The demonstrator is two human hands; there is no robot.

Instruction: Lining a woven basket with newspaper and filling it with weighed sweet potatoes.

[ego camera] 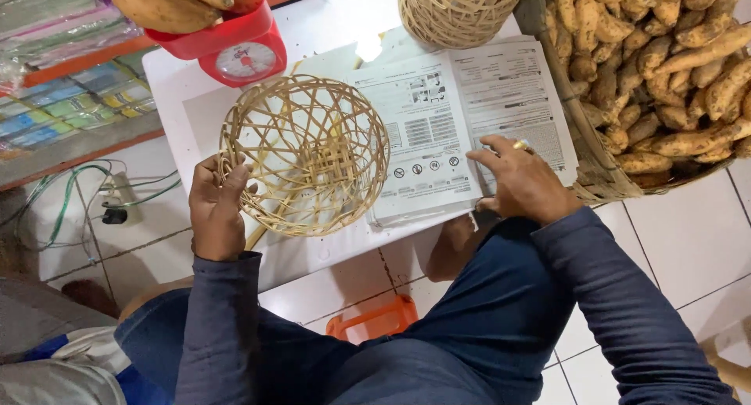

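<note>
My left hand (216, 213) grips the rim of a small open-weave rattan basket (313, 151), tilted so its opening faces me above the white table (176, 76). The basket holds nothing. My right hand (520, 182), with a ring on one finger, rests flat on a stack of printed paper sheets (438, 123) lying to the right of the basket, fingers at the stack's near right corner.
A red kitchen scale (238, 45) loaded with sweet potatoes stands at the table's back left. Another woven basket (458, 10) sits at the back. A large basket of sweet potatoes (665, 68) fills the right. An orange stool (375, 319) and cables (94, 194) are on the tiled floor.
</note>
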